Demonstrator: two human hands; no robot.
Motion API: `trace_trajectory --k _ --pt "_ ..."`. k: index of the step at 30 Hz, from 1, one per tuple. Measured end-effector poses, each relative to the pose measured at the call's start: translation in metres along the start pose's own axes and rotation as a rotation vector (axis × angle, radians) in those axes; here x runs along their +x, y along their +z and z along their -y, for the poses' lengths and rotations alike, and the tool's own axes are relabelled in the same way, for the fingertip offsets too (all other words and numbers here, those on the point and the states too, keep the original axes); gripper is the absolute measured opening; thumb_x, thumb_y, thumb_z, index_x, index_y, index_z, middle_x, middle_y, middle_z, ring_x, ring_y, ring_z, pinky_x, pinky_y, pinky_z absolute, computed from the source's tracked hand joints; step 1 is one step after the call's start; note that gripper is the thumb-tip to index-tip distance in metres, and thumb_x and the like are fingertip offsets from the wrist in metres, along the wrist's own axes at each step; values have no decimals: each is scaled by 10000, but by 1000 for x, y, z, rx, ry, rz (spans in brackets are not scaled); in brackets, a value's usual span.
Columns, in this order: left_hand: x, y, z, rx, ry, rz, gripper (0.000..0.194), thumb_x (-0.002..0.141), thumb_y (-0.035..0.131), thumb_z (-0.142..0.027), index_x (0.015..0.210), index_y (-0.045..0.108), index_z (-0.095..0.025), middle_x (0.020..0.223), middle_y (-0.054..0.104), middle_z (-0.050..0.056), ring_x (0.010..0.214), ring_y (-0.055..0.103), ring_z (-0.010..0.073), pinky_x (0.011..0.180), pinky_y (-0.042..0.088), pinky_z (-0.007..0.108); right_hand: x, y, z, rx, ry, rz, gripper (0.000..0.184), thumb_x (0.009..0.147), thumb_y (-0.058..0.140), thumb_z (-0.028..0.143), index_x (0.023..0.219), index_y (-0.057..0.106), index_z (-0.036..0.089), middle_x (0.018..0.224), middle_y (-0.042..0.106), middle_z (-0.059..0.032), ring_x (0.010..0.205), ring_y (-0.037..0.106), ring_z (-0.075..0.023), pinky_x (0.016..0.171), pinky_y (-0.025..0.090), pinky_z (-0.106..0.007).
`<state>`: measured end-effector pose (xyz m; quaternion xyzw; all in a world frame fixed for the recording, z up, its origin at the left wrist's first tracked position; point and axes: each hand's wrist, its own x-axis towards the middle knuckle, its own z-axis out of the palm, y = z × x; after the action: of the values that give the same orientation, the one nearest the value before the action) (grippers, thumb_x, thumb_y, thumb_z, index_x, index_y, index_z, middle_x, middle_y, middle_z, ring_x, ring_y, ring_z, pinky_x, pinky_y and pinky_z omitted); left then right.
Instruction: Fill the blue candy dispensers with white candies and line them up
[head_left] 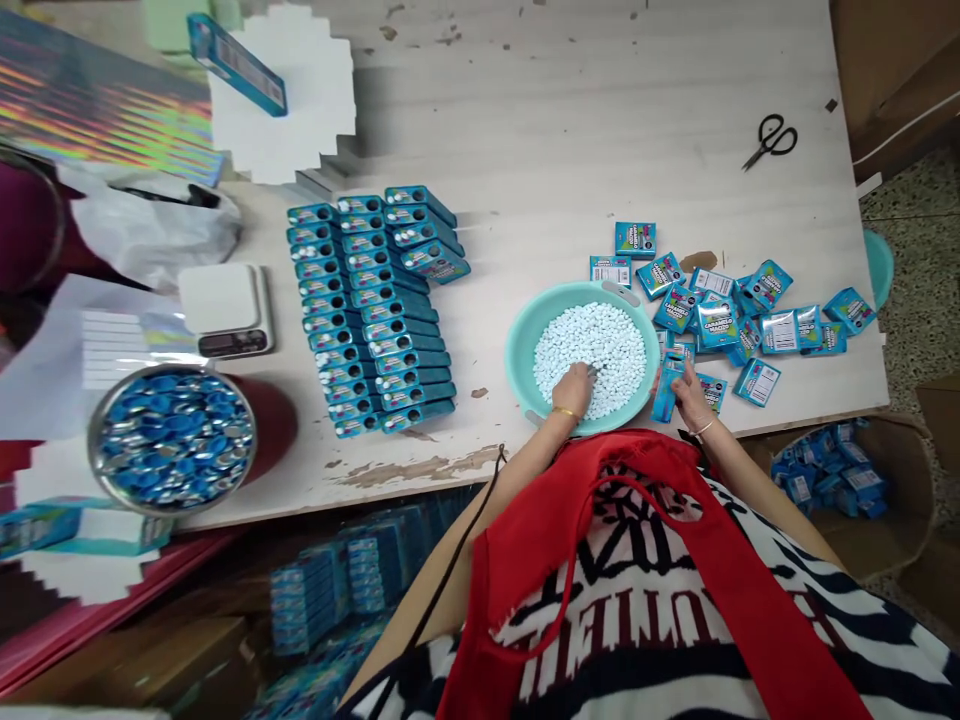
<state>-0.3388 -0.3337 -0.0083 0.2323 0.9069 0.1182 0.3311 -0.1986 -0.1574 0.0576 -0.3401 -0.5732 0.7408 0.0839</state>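
Observation:
My left hand (574, 390) is down among the small white candies (592, 335) in a turquoise plastic basin (522, 350). Its fingers are closed, and a small dark, shiny bit shows at the fingertips; what it is I cannot make out. Just beyond the basin's right rim, my right hand (693, 397) grips a small blue candy box (666, 388) upright. More closed blue boxes (718, 323) lie in a loose heap beside that hand. To the left stand rows of blue boxes (405, 335) with round holes on top, white candies showing in some.
A pot of blue and silver wrapped pieces (176, 435) and a digital scale (225, 310) occupy the left. White card sheets (285, 90) are stacked at the back left, scissors (770, 142) lie back right. A bin of blue boxes (832, 475) sits below the table's right front edge.

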Motion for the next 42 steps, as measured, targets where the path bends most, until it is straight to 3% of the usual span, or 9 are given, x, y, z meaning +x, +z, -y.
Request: trace_trajectory --k 3,8,12,15,20,24,27,37,42 --pt "22 7 -15 -67 30 -35 247 994 472 -308 1181 542 -162 1201 635 178 1107 630 268 876 456 342 -14 1 0 80 87 23 716 650 771 706 1202 604 281 1228 698 -47 1219 622 -255 1030 539 -418" --pt "30 8 -12 -187 114 -56 262 988 494 -318 1200 549 -173 1199 654 143 1117 624 233 922 452 317 -28 0 -3 135 263 74 571 728 794 552 1201 606 292 1224 704 -19 1093 680 -227 963 577 -423" --pt "27 -6 8 -278 198 -49 268 961 537 -361 1163 568 -188 1130 679 102 1022 645 199 897 470 293 -20 -2 3 -27 105 80 501 732 819 441 1163 625 275 1163 716 -11 1057 671 -218 981 555 -414" --pt "21 -32 24 -371 325 -70 274 941 541 -386 1123 590 -188 1081 683 94 973 643 196 885 479 298 -7 -3 10 -261 -97 29 465 731 819 411 1134 642 260 1103 712 -19 1044 653 -232 1014 513 -429" --pt "-4 -101 42 -345 467 -96 354 916 543 -474 1131 624 -203 1047 686 87 953 633 209 897 486 323 12 6 15 -554 -364 -23 364 820 725 377 1160 645 272 1141 676 -58 1079 625 -262 1007 489 -442" --pt "-27 -146 38 -248 533 -48 370 914 544 -502 1141 653 -231 1012 692 75 918 644 212 858 485 316 26 23 13 -642 -490 45 344 853 646 311 1194 634 265 1162 659 -88 1113 610 -282 1002 490 -456" --pt "-37 -164 26 -94 576 9 329 928 527 -480 1118 663 -249 1024 698 67 904 643 218 816 466 312 32 34 10 -695 -571 114 381 850 593 245 1230 616 250 1195 653 -100 1147 595 -287 1018 481 -464" --pt "-63 -161 -22 288 445 -76 262 972 453 -371 991 648 -197 913 589 123 1015 597 329 838 440 425 36 43 0 -775 -607 235 521 821 512 179 1333 561 263 1282 617 -95 1223 533 -301 1080 432 -504" --pt "-39 -161 10 299 459 -163 307 989 420 -423 1151 610 -244 1014 605 100 1026 583 292 857 443 404 38 37 -1 -687 -565 122 395 886 560 291 1279 590 284 1255 602 -92 1211 549 -289 1080 444 -490"
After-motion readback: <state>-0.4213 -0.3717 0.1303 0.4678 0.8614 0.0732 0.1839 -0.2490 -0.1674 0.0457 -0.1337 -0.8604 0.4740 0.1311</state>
